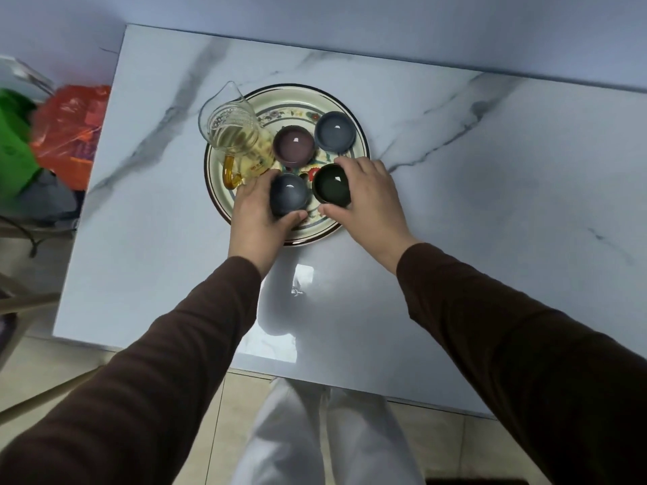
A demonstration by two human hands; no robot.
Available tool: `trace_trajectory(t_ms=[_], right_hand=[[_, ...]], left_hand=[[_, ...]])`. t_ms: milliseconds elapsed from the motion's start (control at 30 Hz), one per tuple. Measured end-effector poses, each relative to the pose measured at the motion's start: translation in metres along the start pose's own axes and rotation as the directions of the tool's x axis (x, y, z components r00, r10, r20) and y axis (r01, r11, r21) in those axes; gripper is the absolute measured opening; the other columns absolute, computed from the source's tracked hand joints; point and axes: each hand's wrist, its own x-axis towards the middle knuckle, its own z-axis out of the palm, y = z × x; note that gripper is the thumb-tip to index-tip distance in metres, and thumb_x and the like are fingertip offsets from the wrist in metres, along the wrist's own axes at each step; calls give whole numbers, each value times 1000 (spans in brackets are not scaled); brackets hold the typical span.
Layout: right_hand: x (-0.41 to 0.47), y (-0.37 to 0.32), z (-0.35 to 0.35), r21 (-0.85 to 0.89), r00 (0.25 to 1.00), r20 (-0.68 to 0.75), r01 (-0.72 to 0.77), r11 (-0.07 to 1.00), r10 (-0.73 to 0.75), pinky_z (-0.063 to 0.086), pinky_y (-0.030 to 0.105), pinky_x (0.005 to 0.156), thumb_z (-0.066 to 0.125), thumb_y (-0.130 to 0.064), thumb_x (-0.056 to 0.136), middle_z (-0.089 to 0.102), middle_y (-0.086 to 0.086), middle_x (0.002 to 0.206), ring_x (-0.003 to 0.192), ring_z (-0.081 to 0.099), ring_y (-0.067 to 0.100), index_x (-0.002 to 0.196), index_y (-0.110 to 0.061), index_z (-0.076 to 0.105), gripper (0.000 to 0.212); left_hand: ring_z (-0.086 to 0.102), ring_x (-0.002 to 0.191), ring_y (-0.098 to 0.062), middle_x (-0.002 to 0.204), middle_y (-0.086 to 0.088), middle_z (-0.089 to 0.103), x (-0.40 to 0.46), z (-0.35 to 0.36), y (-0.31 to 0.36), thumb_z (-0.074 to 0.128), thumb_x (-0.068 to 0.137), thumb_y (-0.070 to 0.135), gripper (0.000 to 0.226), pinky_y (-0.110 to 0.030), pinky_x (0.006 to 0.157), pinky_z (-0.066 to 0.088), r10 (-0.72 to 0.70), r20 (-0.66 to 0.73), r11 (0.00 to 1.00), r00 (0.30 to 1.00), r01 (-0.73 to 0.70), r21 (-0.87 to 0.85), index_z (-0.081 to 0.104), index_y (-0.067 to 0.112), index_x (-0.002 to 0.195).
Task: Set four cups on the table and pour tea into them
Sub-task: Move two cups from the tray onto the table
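A person in dark brown sleeves reaches both hands over a white, grey-veined marble surface (455,204) toward a round floral plate (301,96) lying just above the centre of the frame. Four small cups stand upright on the plate, mouths facing up, packed close in a square: a mauve cup (293,145) at upper left, a grey-blue cup (334,131) at upper right, a dark blue cup (289,194) at lower left and a dark green cup (331,185) at lower right. The left hand (255,218) has its fingers curled round the dark blue cup, thumb pressed to the near side and the rest wrapped behind its left wall. The right hand (371,197) likewise clasps the dark green cup, thumb at its near edge and the other fingers arched over its right and far side. Whether either cup is lifted clear of the plate cannot be told. At the plate's left edge stands a clear glass pitcher (234,134) holding pale yellow tea, its spout pointing to the upper left of the frame and its amber handle (231,175) turned toward the lower edge, so its long axis runs diagonally. A small printed mark shows on the glass but is too blurred to read. Off the surface at the far left lie an orange plastic bag (70,134) and something green (14,145).
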Motion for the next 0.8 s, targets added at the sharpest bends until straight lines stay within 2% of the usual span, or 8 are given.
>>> trace_trajectory(t_ms=[100,267,433,700,800], right_hand=[[-16,-1,-11,52,999,-36,-29,998,31,39,34,97,74,-45,77,57,3,125,116,46,25,135,-16,49,69],[-64,8,-35,85,988,-119,-89,992,99,42,35,91,75,-47,74,59,1,119,108,48,23,128,-18,53,64],[-126,30,-56,113,959,-211,-167,980,188,46,36,90,76,-49,74,60,1,118,107,51,22,127,-18,52,66],[-218,105,-95,172,921,-239,-271,947,307,44,36,91,75,-49,75,59,-1,119,109,50,20,128,-20,52,65],[-244,138,-112,169,919,-230,-287,943,321,44,38,91,76,-48,75,59,0,118,108,50,22,127,-19,53,64]], left_hand=[[47,126,-23,133,-5,57,-10,-3,12,82,75,29,72,-24,103,34,33,-22,999,999,-34,-33,51,16,138],[51,122,-21,130,-2,59,-39,1,44,83,75,32,71,-39,107,42,103,0,990,995,-102,-95,53,18,137],[50,125,-22,133,-3,57,-75,22,77,82,76,30,71,-41,108,41,168,44,981,985,-162,-108,51,15,139],[53,122,-22,130,2,57,-142,91,139,81,77,30,66,-41,106,44,228,111,966,967,-210,-154,53,17,136],[51,121,-19,126,11,55,-160,117,159,80,76,32,65,-32,104,43,222,110,967,969,-204,-151,52,23,135]])
